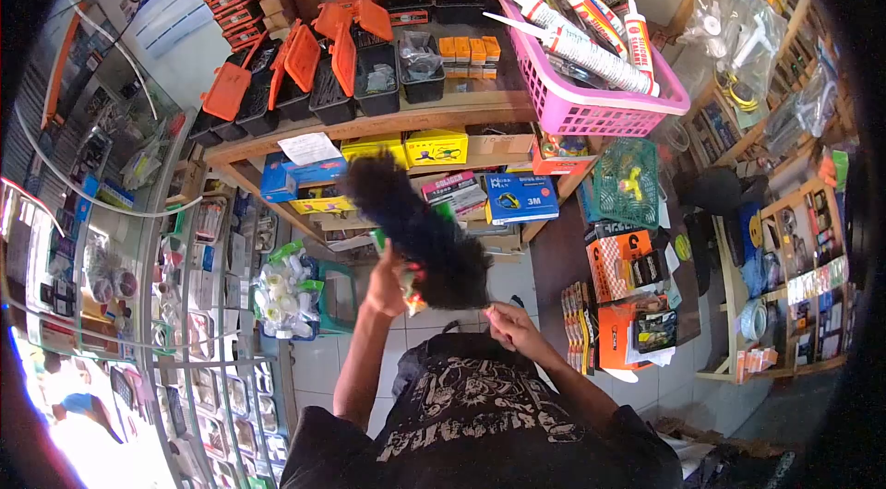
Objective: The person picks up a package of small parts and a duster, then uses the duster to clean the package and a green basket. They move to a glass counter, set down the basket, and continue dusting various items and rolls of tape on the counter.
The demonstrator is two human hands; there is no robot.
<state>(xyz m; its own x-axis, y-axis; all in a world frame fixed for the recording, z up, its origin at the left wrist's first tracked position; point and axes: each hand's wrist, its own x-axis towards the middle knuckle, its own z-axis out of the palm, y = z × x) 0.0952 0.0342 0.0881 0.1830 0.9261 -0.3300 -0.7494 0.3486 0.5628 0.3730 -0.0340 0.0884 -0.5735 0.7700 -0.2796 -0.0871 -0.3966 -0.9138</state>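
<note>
A black, fluffy feather duster [426, 232] slants across the middle of the view, its far end blurred. My right hand [519, 328] is closed around its handle end, low and right of centre. On the other side, my left hand [389, 282] grips a colourful packet [412, 292] with green, red and pale parts. The duster lies across this packet and hides most of it, so its contents cannot be made out. Behind the duster are shelved boxes, among them a blue 3M box [521, 198] and a yellow box [437, 147].
Black bins with orange lids [226, 90] line the wooden shelf above. A pink basket [604, 111] of sealant tubes stands at its right end. Left, a green stool [338, 291] is beside bagged white fittings [286, 291]; glass cases flank it. Orange boxes [616, 332] sit right.
</note>
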